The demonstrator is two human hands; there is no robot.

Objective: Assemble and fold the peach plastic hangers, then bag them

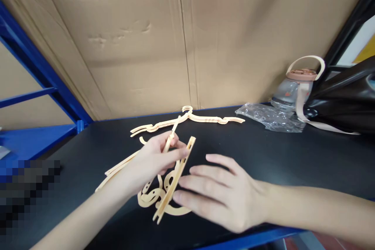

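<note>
My left hand (161,152) is closed around a slim cream-coloured plastic stick, perhaps a screwdriver (175,125), and its thumb and finger also pinch a long slotted cream hanger arm (172,187). The hanger arm slants down towards me, with a forked lower end. To its right my right hand (219,187) has its fingers spread, the tips close to or touching the arm's edge. Beneath the hands lie several loose curved cream hanger pieces (146,200), partly hidden. Behind them rest assembled cream clothes hangers (205,118), stacked together.
More long cream strips (123,162) lie left, partly under my left forearm. At the back right are a crumpled clear plastic bag (272,117), a bottle (295,86) with a strap, and a black bag (348,93). Cardboard (140,54) stands behind the black table (322,160).
</note>
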